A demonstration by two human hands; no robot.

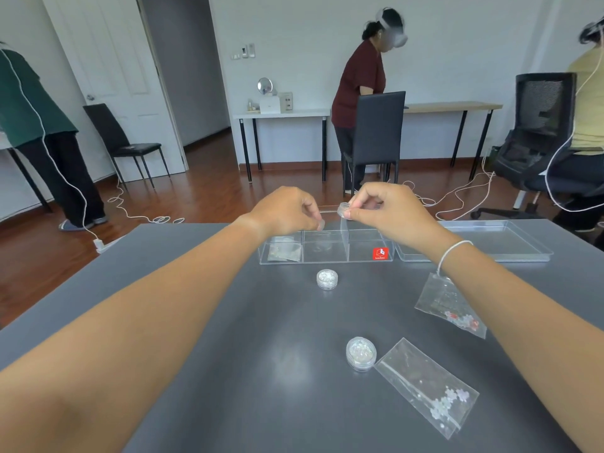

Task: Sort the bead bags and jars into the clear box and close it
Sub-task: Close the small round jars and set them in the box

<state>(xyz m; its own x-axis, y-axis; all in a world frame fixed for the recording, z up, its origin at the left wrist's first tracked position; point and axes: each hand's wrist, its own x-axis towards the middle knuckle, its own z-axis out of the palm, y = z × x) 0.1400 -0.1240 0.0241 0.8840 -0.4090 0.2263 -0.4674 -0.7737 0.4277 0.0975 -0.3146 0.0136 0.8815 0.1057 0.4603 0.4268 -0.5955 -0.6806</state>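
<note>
A clear box [327, 255] with three front compartments and a red sticker stands open at the table's far middle. Its left compartment holds a bead bag [283, 251]. Above the box, my right hand [385, 209] pinches a small clear jar [343, 209]. My left hand [287, 210] pinches a small round clear piece [321, 225], perhaps a lid, just left of it. Two bead jars stand on the table: one [327, 279] near the box, one [361, 353] closer to me. Two bead bags lie at the right: one [452, 305] with red beads, one [428, 385] with pale beads.
The box's clear lid [510, 255] lies flat to the right of the box. The grey table [228, 322] ends just behind the box. Beyond it are chairs, desks, floor cables and three other people.
</note>
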